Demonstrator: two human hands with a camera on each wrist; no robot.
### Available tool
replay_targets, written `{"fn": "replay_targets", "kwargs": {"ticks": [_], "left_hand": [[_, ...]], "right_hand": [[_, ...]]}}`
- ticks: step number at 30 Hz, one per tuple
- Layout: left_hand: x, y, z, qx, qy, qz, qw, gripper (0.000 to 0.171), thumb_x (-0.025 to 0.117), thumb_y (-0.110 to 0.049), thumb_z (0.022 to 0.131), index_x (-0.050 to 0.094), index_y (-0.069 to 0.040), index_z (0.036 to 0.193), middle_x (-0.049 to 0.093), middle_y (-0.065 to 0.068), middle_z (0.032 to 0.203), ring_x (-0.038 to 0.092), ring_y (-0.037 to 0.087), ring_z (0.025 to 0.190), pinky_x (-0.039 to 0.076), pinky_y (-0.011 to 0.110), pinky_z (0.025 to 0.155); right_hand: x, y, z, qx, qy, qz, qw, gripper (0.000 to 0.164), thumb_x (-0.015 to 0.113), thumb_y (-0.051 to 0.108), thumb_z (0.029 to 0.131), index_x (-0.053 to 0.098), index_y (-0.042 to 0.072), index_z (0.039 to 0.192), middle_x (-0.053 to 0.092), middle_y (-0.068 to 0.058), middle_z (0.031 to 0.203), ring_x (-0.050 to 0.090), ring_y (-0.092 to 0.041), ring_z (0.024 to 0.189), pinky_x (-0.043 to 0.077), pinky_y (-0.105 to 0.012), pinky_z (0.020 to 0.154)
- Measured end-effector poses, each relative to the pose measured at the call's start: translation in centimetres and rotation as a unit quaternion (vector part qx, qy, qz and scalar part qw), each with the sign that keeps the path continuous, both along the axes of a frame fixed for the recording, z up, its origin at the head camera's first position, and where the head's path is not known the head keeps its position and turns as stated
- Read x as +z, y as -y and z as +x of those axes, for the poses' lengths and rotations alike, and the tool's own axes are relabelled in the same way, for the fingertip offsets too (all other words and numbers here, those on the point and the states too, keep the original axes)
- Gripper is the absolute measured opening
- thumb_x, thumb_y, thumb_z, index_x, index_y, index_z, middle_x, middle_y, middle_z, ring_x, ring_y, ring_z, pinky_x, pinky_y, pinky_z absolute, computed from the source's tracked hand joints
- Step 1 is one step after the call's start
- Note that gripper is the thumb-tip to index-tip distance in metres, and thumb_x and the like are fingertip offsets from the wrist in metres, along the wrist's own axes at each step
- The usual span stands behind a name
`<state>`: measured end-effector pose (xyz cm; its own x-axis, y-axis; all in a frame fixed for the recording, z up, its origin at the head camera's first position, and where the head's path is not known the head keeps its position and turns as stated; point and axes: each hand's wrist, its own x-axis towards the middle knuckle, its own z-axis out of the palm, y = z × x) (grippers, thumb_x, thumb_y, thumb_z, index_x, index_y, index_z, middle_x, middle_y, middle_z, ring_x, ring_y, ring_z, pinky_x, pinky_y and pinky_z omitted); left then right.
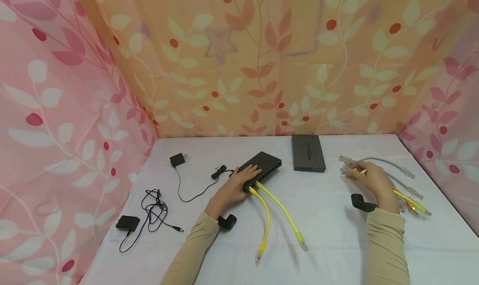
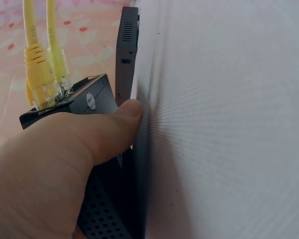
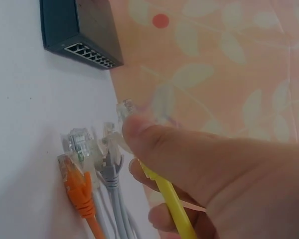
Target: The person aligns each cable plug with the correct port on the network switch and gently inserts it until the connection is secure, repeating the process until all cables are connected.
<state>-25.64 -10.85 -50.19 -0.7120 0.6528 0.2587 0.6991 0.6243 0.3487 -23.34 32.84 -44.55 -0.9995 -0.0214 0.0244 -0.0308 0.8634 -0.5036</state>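
Right wrist: yellow cable [image 3: 175, 206] beneath thumb [image 3: 167, 144]; pinched.

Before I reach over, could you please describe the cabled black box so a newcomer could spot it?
On the white-covered table, find the person's left hand; the black box lies under it. Two yellow cables are plugged into it, while the grey box nearby shows none.

The brand name NETGEAR can be read on the top of the grey box [image 1: 308, 153], where the smaller lettering beside it cannot be made out. On the black box [image 1: 265, 162], a pale oval mark [image 2: 91, 101] is seen but cannot be read, and the characters printed along a yellow cable [image 2: 30, 22] cannot be deciphered.
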Motion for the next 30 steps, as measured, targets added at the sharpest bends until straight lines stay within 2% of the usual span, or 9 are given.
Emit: {"fn": "replay_targets", "kwargs": {"ticks": [10,14,21,30], "left_hand": [[0.0,-0.1,-0.1,-0.007,-0.004,0.009,0.9999,0.085,0.057,0.014,0.07,0.034,-0.022,0.144,0.03,0.001,0.15,0.023,0.02,0.14,0.017,0.062,0.107],[0.1,-0.1,0.0,-0.005,-0.002,0.009,0.9999,0.086,0.057,0.014,0.069,0.034,-0.022,0.144,0.03,0.001,0.15,0.023,0.02,0.14,0.016,0.061,0.107],[0.0,-0.1,0.0,-0.002,0.004,0.006,1.0,0.088,0.057,0.015,0.068,0.034,-0.023,0.145,0.03,0.0,0.151,0.022,0.018,0.141,0.015,0.061,0.107],[-0.2,0.0,-0.1,-0.006,0.005,0.006,0.9999,0.088,0.06,0.013,0.068,0.034,-0.023,0.144,0.029,0.001,0.151,0.022,0.019,0.141,0.015,0.062,0.107]], "right_hand": [[0.6,1.2,-0.5,0.013,-0.018,0.011,1.0,0.04,0.053,0.034,0.094,0.063,-0.002,0.108,0.063,-0.023,0.098,0.056,-0.034,0.086,0.044,-0.045,0.07],[0.6,1.9,-0.7,0.021,-0.024,0.018,0.999,0.039,0.051,0.033,0.095,0.063,-0.002,0.107,0.063,-0.022,0.093,0.057,-0.034,0.084,0.043,-0.047,0.07],[0.4,3.5,-1.0,0.037,-0.033,0.02,0.999,0.037,0.046,0.026,0.097,0.058,-0.006,0.11,0.062,-0.026,0.099,0.057,-0.04,0.09,0.044,-0.054,0.074],[0.3,5.8,-1.6,0.075,-0.044,0.017,0.996,0.033,0.039,0.017,0.1,0.058,-0.009,0.105,0.061,-0.014,0.076,0.055,-0.026,0.07,0.044,-0.047,0.067]]}}
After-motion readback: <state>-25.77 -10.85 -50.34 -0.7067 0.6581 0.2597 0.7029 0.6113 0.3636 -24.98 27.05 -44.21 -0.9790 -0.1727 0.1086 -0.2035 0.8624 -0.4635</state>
